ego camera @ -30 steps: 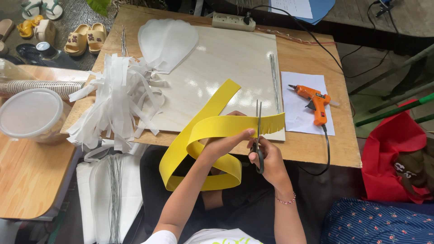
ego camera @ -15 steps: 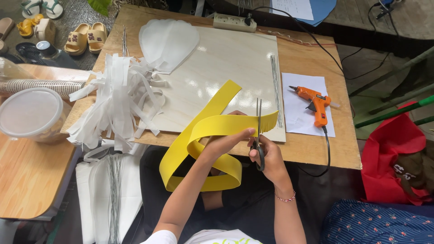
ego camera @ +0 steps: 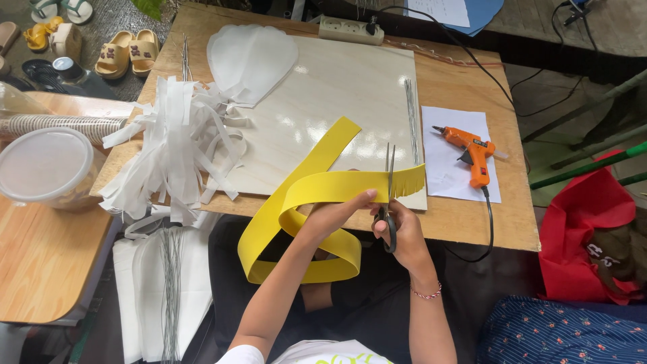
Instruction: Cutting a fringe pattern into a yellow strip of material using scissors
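Item: yellow paper strip [ego camera: 317, 195], fringing in progress.

- Right hand [ego camera: 397, 232]: fingers are closing through the handles of the scissors [ego camera: 389, 195]; blades are pointing up and crossing the strip's upper edge.
- Left hand [ego camera: 337, 214]: fingers are pinching the strip just left of the blades, holding it above the table's near edge.
- Strip: the short end right of the scissors is showing fine fringe cuts; the far longer remainder, looping down over the lap and up across the plywood board [ego camera: 323, 87], is showing uncut. Judged progress: early, most of the length left.
- Surroundings: heap of white paper strips [ego camera: 175, 145] lying at left; white petal-shaped sheets [ego camera: 253, 57] beyond it; orange glue gun [ego camera: 472, 152] resting on white paper at right; thin wires [ego camera: 410, 114] lying alongside the board.
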